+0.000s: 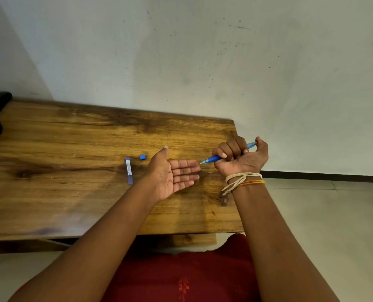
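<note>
Red patterned cloth [181, 275] nearest. Right hand [240, 159] fisted round blue plastic pen [213, 159], axis left-right, tip just beside flat, open left hand [172, 173].

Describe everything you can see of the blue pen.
The blue pen looks like slim plastic, with a paler, see-through rear end. Its fine tip is bare. The right hand grips its middle with curled fingers, hiding that stretch. It lies almost level above the wooden table, tip aimed at the fingertips of the open left hand; whether it touches them is unclear.
</note>
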Demonstrator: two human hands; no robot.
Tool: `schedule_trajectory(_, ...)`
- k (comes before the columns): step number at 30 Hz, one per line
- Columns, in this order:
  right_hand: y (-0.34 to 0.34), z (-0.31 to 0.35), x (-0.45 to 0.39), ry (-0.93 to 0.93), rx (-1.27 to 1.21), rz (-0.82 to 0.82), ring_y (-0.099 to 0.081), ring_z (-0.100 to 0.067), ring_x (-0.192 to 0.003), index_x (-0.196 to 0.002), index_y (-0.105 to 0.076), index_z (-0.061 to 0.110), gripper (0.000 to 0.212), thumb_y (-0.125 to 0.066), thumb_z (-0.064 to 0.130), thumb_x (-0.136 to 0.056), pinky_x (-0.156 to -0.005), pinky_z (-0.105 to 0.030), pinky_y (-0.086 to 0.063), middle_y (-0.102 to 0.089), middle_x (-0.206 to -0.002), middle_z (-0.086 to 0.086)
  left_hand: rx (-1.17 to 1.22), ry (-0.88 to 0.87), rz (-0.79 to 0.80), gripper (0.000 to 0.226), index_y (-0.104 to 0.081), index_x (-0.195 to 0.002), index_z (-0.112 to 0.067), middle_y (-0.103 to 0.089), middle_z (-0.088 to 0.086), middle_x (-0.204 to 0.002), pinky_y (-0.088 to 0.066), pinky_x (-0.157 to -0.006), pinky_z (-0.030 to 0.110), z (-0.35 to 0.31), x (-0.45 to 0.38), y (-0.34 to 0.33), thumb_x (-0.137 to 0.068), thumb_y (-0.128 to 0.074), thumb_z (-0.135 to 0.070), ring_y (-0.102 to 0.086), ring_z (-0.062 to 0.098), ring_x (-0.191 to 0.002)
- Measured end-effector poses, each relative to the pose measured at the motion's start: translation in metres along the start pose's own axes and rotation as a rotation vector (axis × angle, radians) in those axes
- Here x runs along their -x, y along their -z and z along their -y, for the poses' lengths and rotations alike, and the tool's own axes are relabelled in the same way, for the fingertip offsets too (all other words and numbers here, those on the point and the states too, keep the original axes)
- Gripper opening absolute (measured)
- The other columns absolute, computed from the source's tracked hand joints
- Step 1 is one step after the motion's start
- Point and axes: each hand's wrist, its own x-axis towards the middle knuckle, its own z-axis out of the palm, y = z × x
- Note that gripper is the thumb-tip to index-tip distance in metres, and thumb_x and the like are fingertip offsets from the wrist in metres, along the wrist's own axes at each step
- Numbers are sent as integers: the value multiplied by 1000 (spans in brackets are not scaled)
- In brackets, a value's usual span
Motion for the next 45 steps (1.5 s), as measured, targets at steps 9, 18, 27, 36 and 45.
schedule_trajectory(9, 0, -2, 1, 1, 15, -3, -11, -12, -40, -42, -27, 18, 57, -34, 54, -85, -46, -19, -18, -20, -37, 3, -50, 10, 30, 88, -72, -92, 3, -73, 19, -98, -53, -78, 36, 2, 1, -1, -95, -11, -61, -69, 32, -93)
schedule_trajectory(18, -6, -1, 8, 13, 81, 31, -10, -12, -42, -41, -29, 18, 58, -34, 56, -83, -46, -19, -17, -20, -37, 4, -44, 10, 28, 88, -72, -92, 2, -73, 20, -98, -53, -78, 36, 2, 1, 0, -94, -11, -61, -69, 32, -93)
schedule_trajectory(27, -21, -1, 13, 79, 348, 131, -8, -13, -41, -39, -28, 20, 56, -27, 51, -85, -48, -21, -13, -19, -36, 7, -50, 7, 9, 89, -72, -92, 3, -73, 20, -99, -51, -83, 36, 4, 0, 2, -95, -10, -61, -68, 32, -95)
schedule_trajectory(36, -21, 0, 12, 126, 365, 167, -9, -12, -41, -40, -27, 21, 55, -27, 50, -86, -48, -20, -15, -18, -37, 7, -65, 25, 14, 88, -72, -89, 3, -73, 21, -98, -53, -77, 35, 7, -3, -2, -95, -12, -61, -70, 30, -87)
schedule_trajectory(45, -19, 1, 11, 101, 293, 169, -8, -13, -41, -38, -29, 19, 56, -26, 50, -86, -48, -19, -16, -19, -35, 6, -62, 36, 10, 87, -70, -94, 4, -72, 21, -100, -52, -81, 36, 7, -2, -2, -95, -12, -60, -69, 31, -87)
